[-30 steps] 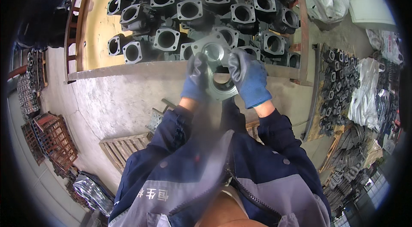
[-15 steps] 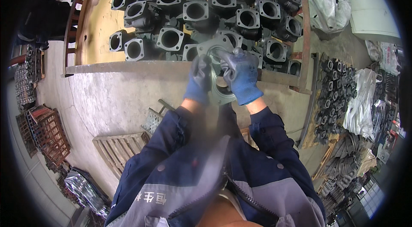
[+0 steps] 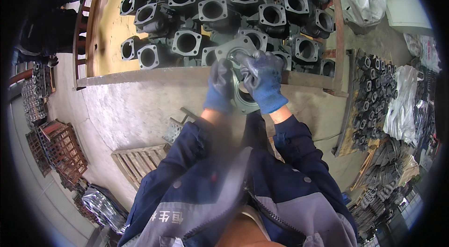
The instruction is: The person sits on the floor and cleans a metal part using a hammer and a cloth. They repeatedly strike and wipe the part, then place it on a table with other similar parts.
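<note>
A grey metal casting [image 3: 245, 106] with a flange and round opening at each end is held upright in front of my chest. My left hand [image 3: 220, 84], in a blue and dark-grey coated glove, is closed around its left side. My right hand [image 3: 263, 81], gloved alike, lies against the right side, its fingers curled at the upper flange [image 3: 234, 46]. Whatever those fingers pinch is hidden. Just beyond my hands, many similar dark castings [image 3: 213, 10] stand in rows, their square flanges facing up.
A rust-brown metal rack [image 3: 154, 76] with a yellowish board base carries the rows. Wooden pallets [image 3: 140, 160] lie on the floor at left. Another person in dark clothing [image 3: 49, 32] is at the far left. More castings [image 3: 372, 97] and plastic-wrapped goods [image 3: 403, 102] stand at right.
The view has shifted slightly, so the surroundings sit a little further right. Both hands stay on the casting with nearly the same grip. At far left, more of the other person shows.
</note>
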{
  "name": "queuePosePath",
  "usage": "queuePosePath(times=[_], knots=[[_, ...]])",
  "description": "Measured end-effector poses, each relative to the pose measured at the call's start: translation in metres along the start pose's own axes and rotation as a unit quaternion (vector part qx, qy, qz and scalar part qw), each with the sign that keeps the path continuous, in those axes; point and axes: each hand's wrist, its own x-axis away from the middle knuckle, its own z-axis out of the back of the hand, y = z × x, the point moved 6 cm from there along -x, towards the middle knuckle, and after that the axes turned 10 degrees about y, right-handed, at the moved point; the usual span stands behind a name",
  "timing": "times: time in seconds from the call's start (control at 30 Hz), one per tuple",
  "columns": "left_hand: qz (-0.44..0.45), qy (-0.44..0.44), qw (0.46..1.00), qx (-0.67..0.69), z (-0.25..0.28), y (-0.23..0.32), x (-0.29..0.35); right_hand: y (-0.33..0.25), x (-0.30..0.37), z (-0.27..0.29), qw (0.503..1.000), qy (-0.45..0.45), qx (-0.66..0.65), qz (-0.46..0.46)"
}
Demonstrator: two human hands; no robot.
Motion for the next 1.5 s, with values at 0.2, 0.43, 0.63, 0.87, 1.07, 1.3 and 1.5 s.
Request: queuePosePath(times=[0.2,0.43,0.63,0.87,1.07,1.3,1.5], knots=[[-0.097,0.031,0.987,-0.128,0.001,-0.001,0.0,-0.002,-0.001,-0.003,0.999,0.03,0.009,-0.007],[-0.016,-0.008,1.0,-0.017,0.002,-0.001,-0.003,0.002,0.006,-0.012,0.997,-0.04,0.025,-0.058],[0.007,-0.015,0.999,-0.046,0.003,0.0,-0.003,-0.003,0.008,-0.009,0.997,0.022,0.011,-0.074],[-0.048,-0.02,0.997,-0.065,0.002,0.009,-0.003,-0.001,0.01,-0.01,0.995,0.01,-0.003,-0.098],[-0.036,-0.044,0.996,-0.072,0.005,0.001,-0.003,-0.002,0.01,-0.01,0.995,0.025,0.01,-0.097],[-0.035,-0.027,0.998,-0.049,0.003,0.004,-0.003,-0.003,0.009,-0.007,0.993,0.037,-0.025,-0.109],[-0.057,-0.036,0.995,-0.074,0.002,0.01,-0.004,-0.008,0.004,-0.005,0.995,-0.004,0.033,-0.089]])
